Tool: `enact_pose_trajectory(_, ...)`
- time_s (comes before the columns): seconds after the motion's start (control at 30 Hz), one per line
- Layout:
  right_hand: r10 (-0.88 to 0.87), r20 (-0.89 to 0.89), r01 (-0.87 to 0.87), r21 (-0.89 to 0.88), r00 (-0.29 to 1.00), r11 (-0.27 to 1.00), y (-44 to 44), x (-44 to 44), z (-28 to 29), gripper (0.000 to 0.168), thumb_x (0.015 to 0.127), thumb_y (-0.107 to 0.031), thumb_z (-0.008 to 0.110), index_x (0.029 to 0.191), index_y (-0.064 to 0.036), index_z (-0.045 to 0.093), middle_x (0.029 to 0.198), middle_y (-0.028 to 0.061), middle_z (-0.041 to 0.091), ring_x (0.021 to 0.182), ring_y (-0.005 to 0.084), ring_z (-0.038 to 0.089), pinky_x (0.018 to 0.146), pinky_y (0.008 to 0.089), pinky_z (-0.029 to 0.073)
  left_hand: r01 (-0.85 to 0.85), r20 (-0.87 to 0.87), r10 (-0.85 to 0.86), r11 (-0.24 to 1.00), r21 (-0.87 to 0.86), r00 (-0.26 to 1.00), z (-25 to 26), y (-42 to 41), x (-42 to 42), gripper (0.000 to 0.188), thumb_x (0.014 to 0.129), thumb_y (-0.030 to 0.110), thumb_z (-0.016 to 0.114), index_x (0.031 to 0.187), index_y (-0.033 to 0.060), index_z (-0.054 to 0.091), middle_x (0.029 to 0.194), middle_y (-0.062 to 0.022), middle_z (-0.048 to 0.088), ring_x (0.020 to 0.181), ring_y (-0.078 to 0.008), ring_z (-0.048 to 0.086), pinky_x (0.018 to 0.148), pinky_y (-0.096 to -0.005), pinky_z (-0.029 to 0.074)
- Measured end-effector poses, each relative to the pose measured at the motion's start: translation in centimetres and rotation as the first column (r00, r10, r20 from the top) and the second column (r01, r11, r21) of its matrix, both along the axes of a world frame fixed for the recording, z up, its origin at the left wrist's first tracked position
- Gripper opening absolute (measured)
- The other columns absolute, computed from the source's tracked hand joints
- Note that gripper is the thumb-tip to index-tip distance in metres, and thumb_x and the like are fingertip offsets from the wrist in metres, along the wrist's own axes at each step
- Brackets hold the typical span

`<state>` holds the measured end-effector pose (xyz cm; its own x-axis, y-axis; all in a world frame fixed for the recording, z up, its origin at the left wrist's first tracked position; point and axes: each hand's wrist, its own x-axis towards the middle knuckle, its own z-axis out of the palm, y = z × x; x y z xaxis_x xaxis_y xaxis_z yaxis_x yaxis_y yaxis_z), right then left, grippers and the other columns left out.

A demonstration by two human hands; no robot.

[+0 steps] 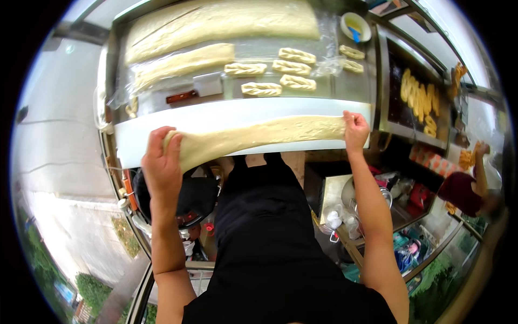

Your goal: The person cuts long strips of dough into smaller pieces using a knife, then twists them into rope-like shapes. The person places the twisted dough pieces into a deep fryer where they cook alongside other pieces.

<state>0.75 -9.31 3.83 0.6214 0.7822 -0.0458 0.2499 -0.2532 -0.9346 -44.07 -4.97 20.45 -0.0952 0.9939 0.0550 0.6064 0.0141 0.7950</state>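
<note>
A long strip of pale dough [259,133] stretches between my two hands over a white board [267,107]. My left hand [162,152] grips its wider left end, which sags past the board's front edge. At the right end, my right hand [356,128] pinches the dough between thumb and fingers. Behind the board lies a cleaver [207,85] with a brown wooden handle. Several short twisted dough pieces [294,67] rest on the metal worktop. A thicker dough strip [186,65] and a large dough slab [226,24] lie farther back on plastic film.
At the right, a fryer [392,97] of dark oil holds several golden fried dough sticks [417,95]. A white bowl [355,26] contains yellowish liquid and a blue utensil. Below my left forearm sits a black-lined bin [196,198]. A person in a dark red top [459,192] is at far right.
</note>
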Motion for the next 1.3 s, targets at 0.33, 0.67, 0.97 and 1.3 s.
enact_pose_trajectory(0.33,0.398,0.810,-0.159,-0.366,0.431,0.917,-3.1,1.5,-7.6,0.096,0.088,-0.069,0.048,0.149,0.003,0.025,0.156,0.0251,0.021,0.146,0.0404,0.016,0.118,0.0542,0.013,-0.106,-0.042,0.098,0.962,-0.252,0.994,-21.0,1.5,5.6,0.026,0.097,0.027,0.060,0.103,0.0020,0.061,0.077,-0.0103,0.062,0.068,-0.0189,0.056,0.067,-0.0323,0.048)
enact_pose_trajectory(0.67,0.515,0.776,-0.032,-0.542,0.363,0.840,-3.8,3.6,-8.6,0.115,0.080,-0.079,0.047,0.150,0.008,0.018,0.156,0.0284,0.017,0.147,0.0408,0.013,0.118,0.0523,0.010,-0.072,-0.090,0.061,0.989,-0.132,0.994,-22.1,1.4,4.9,0.024,0.097,0.025,0.060,0.107,0.0030,0.061,0.080,-0.0117,0.064,0.073,-0.0208,0.061,0.069,-0.0343,0.049)
enact_pose_trajectory(0.97,0.758,0.534,-0.537,-0.542,0.375,0.647,-1.6,-16.4,-6.4,0.121,0.079,-0.084,0.042,0.152,0.006,0.007,0.159,0.0269,0.000,0.148,0.0416,-0.002,0.119,0.0536,0.002,-0.150,-0.010,0.150,0.979,-0.140,0.989,-20.1,1.7,1.2,0.025,0.095,0.026,0.063,0.106,0.0039,0.063,0.083,-0.0132,0.065,0.073,-0.0226,0.060,0.071,-0.0337,0.049)
enact_pose_trajectory(1.3,0.833,0.427,-0.744,-0.414,0.350,0.525,1.0,-31.4,-6.3,0.123,0.076,-0.080,0.053,0.152,0.006,0.009,0.159,0.0259,0.005,0.149,0.0387,0.004,0.120,0.0507,0.005,-0.230,-0.210,0.218,0.973,-0.034,0.953,-22.4,2.3,-6.8,0.029,0.095,0.032,0.063,0.106,0.0047,0.064,0.086,-0.0161,0.068,0.076,-0.0313,0.064,0.071,-0.0380,0.050)
